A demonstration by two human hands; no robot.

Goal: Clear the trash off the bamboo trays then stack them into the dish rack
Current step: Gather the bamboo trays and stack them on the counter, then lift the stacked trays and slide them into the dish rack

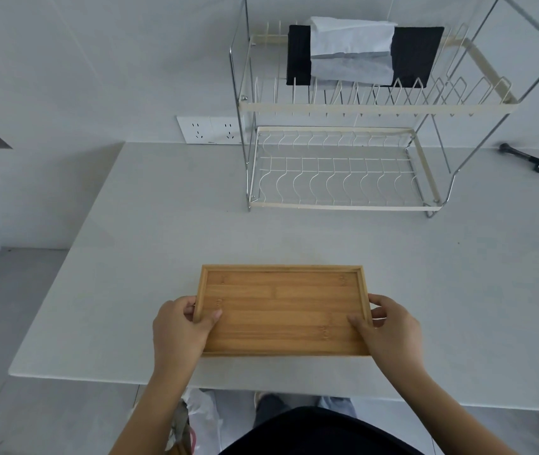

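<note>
- Left hand (179, 326): closed on the left short edge of the tray (281, 310), thumb lying on the inner floor, fingers curled round the outside of the rim.
- Right hand (389, 326): closed on the right short edge in the same manner, thumb on top, fingers outside and under the rim.
- Tray: bamboo, rectangular, low raised rim, face up. No trash is visible on it. It sits at the near middle of the desk (130, 257); whether it rests on the surface or is just lifted cannot be told.
- Orientation: the long axis runs left to right across the person's front, with the long edges parallel to the near desk edge. The tray lies level.
- Only one tray is in view.
- Rack (343, 159): two-tier wire frame, at the far right of the desk by the wall, well apart from the tray. The lower tier shows bare wire. The upper tier holds a dark flat item (416, 57) with white paper (350, 50) over it.
- Step in hand, as judged: clearing appears done for this tray; the two-handed hold suits carrying it to the rack.
- Next move, as judged: lift, carry forward and right, and tip the tray onto a long edge if it is to stand between the wires. The upper tier's frame limits headroom over the lower tier.
- Other: a small dark tool (527, 157) lies right of the rack; a bag (196, 418) sits on the floor below the desk edge.
</note>
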